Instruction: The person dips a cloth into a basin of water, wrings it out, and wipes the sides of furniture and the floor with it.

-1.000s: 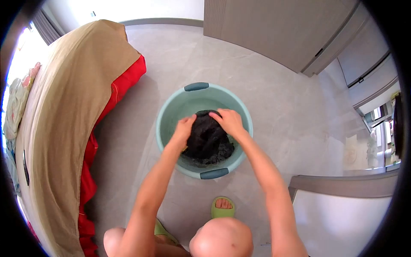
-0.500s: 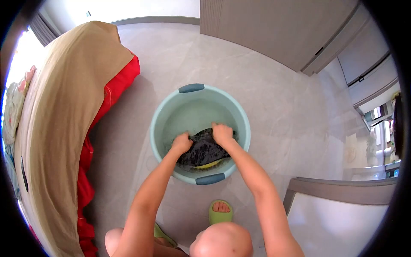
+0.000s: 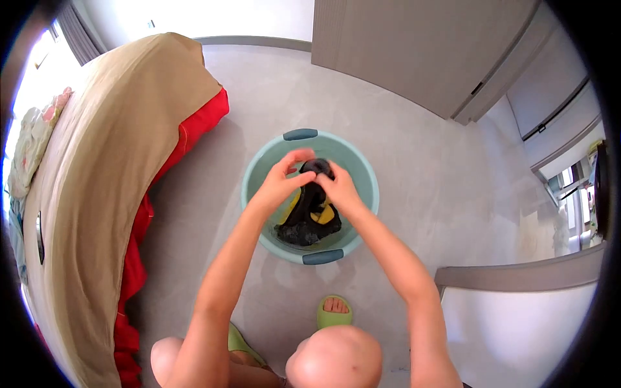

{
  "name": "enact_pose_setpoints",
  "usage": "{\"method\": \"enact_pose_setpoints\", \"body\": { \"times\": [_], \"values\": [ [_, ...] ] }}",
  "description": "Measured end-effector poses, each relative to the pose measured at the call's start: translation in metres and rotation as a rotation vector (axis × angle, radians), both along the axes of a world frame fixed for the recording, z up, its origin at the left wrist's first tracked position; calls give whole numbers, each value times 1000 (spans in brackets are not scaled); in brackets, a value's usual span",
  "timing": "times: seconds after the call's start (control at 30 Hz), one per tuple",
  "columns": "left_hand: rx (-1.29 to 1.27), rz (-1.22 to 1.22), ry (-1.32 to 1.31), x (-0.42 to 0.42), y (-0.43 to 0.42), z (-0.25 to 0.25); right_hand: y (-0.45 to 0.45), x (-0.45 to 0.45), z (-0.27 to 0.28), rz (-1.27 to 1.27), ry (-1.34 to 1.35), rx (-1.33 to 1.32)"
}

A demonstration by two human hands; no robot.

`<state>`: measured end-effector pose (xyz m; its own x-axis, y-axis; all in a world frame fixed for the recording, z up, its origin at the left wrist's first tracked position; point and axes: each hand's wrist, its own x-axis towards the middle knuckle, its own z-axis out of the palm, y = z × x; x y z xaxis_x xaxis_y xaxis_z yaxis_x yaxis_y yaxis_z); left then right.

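A wet black cloth with yellow parts (image 3: 304, 223) is lifted and bunched at its top, while its lower part lies in the light green basin (image 3: 362, 155). My left hand (image 3: 288, 176) curves around the left side of the bunched top, thumb against it, fingers slightly blurred. From the other side my right hand (image 3: 339, 187) grips the same bunch, its thumb close to the left thumb. The fingertips are partly hidden behind the cloth. Whether the cloth is a garment cannot be made out.
The basin stands on a grey tiled floor (image 3: 259, 84). Left of it is a bed with a beige cover (image 3: 136, 123) and red fabric (image 3: 204, 123). A grey cabinet (image 3: 414, 52) stands ahead. My green slippers (image 3: 334, 317) are near the basin.
Both hands have moved up and closer together from the spread cloth low in the basin. The cloth is now gathered and raised, showing more yellow. The view has shifted slightly.
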<state>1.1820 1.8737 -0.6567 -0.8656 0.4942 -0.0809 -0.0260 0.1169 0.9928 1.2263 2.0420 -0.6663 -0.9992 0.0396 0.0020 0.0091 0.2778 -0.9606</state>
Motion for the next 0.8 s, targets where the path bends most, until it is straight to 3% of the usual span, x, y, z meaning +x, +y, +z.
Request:
{"method": "enact_pose_setpoints", "body": {
  "times": [0.07, 0.1, 0.33, 0.43, 0.5, 0.6, 0.67, 0.73, 0.8],
  "values": [
    [102, 13, 190, 12, -4, 0, -5, -5, 12, -112, 26, -507],
    [20, -137, 62, 14, -6, 0, -8, -6, 32, -140, -43, -644],
    [122, -160, -85, 25, 21, -24, -9, -7, 157, -66, -89, -1206],
    [140, -146, -122, 24, 28, -27, 13, -8, 164, -16, -28, -1165],
    [90, 106, -251, 18, 25, -23, 33, -15, 145, -125, 55, -1087],
    [319, 192, -344, 13, 11, -14, 59, 1, 94, -171, -59, -874],
    [335, 222, -330, 17, 13, 16, 63, 22, 42, -236, -182, -491],
    [346, 256, -332, 20, 16, 24, 56, 41, -16, -162, -267, -457],
    [404, 247, -315, 14, 17, 23, 41, 57, -35, -76, -288, -425]
  ]
}}
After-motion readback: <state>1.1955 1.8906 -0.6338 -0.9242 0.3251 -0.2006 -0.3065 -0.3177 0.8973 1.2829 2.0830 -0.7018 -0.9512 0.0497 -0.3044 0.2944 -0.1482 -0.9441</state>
